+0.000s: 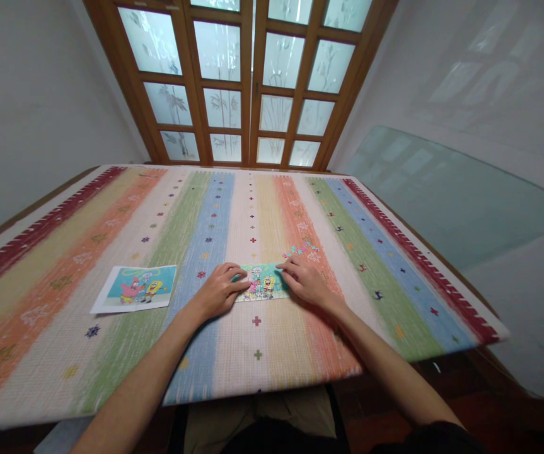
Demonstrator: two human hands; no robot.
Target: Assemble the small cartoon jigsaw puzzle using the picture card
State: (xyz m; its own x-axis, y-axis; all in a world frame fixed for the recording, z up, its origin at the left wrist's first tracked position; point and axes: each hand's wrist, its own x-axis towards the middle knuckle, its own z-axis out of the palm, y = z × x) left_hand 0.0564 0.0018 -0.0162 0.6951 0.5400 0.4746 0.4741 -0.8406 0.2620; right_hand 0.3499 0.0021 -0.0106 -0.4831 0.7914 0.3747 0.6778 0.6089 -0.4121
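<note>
A small, mostly assembled jigsaw puzzle (269, 285) with cartoon figures on a teal ground lies flat on the cloth in front of me. My left hand (222, 290) rests at its left edge, thumb and fingers apart, the fingertips touching the border. Over the upper right corner is my right hand (304, 280), its index finger stretched along the top edge and the other fingers bent, covering the puzzle's right end. I see no piece between its fingers. Just beyond it lie several loose puzzle pieces (295, 250), pink and teal.
A printed picture (140, 287) of the same cartoon figures lies left of the puzzle, slightly curled. The striped tablecloth (272, 353) covers the table, whose near edge is close to my body. Behind stand wooden doors with glass panes (224, 107); a pale glass panel (451, 195) leans at right.
</note>
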